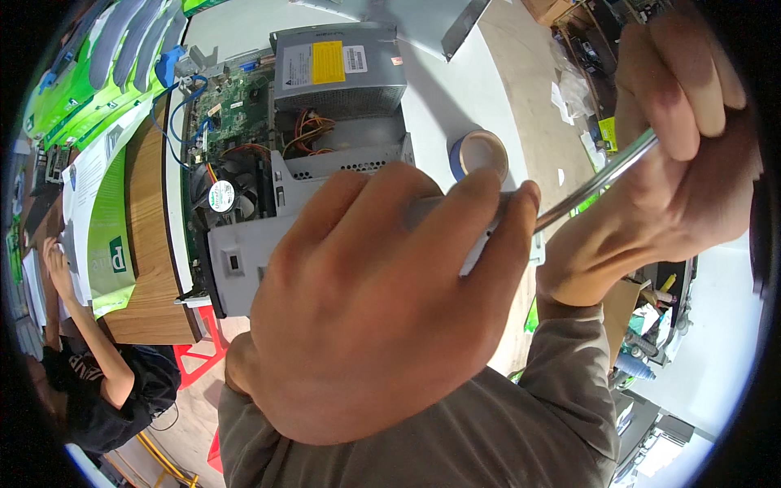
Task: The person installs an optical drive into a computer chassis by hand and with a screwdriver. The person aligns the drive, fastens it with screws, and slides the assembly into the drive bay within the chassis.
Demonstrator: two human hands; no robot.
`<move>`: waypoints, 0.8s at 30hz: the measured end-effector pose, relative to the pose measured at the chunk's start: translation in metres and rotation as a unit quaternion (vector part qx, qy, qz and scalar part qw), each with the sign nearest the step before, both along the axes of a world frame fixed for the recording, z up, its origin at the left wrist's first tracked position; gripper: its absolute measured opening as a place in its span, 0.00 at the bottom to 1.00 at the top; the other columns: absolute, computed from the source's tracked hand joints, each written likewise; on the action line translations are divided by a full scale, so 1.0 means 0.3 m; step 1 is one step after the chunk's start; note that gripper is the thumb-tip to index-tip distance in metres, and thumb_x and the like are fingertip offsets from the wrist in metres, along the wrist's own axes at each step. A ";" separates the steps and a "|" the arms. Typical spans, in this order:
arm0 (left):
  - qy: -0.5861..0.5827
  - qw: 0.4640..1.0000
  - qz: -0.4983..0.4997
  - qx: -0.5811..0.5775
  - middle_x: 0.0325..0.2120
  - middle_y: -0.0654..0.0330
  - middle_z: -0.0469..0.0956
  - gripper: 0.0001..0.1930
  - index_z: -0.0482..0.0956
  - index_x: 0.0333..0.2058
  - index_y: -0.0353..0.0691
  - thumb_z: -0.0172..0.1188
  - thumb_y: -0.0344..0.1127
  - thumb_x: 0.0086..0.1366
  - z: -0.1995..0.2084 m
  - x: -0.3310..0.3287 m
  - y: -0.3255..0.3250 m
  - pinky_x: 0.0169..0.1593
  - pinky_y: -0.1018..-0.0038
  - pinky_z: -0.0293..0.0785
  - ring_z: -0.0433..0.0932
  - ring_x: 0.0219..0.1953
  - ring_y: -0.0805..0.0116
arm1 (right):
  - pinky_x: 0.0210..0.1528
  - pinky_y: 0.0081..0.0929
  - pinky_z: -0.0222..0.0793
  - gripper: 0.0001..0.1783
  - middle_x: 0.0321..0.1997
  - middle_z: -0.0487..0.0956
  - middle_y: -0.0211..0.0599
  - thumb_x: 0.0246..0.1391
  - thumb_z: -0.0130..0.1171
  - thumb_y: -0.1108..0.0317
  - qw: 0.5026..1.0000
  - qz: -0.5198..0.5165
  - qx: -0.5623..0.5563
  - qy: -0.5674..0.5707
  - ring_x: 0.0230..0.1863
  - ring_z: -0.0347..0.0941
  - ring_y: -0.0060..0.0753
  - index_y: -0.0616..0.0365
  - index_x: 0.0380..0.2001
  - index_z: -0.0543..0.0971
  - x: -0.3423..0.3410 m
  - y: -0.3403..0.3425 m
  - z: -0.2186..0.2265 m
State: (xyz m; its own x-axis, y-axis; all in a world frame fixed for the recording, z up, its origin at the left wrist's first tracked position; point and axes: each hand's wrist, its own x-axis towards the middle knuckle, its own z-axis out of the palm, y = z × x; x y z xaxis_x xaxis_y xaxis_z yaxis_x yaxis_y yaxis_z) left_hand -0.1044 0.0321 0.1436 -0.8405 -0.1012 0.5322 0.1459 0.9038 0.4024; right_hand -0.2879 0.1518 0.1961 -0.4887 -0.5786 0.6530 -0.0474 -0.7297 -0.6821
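From where I stand, a big open grey computer case (370,136) lies in front of the person. A boxy power supply (378,61) sits in it, at twelve o'clock from the left hand. The left hand (382,301) lies over the case's near side, fingers a little spread; I can't tell what their tips pinch. At two o'clock, the right hand (671,154) curls its fingers round a shiny rod (598,180). At one o'clock is a tape roll (460,157).
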 end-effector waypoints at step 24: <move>-0.038 0.999 -0.005 0.014 0.40 0.67 0.82 0.31 0.83 0.48 0.47 0.74 0.40 0.38 0.022 -0.001 -0.011 0.36 0.68 0.75 0.80 0.34 0.66 | 0.12 0.16 0.43 0.13 0.20 0.54 0.23 0.71 0.42 0.66 0.999 0.032 -0.007 -0.025 0.15 0.45 0.16 0.65 0.50 0.66 -0.019 -0.055 -0.018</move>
State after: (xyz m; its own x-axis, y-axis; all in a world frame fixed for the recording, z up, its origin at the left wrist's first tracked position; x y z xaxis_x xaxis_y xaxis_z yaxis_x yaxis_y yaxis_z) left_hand -0.1047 0.0290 0.1502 -0.8790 -0.1075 0.4646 0.1228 0.8903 0.4384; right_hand -0.2936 0.1352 0.1907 -0.4837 -0.5999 0.6373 0.0329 -0.7401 -0.6717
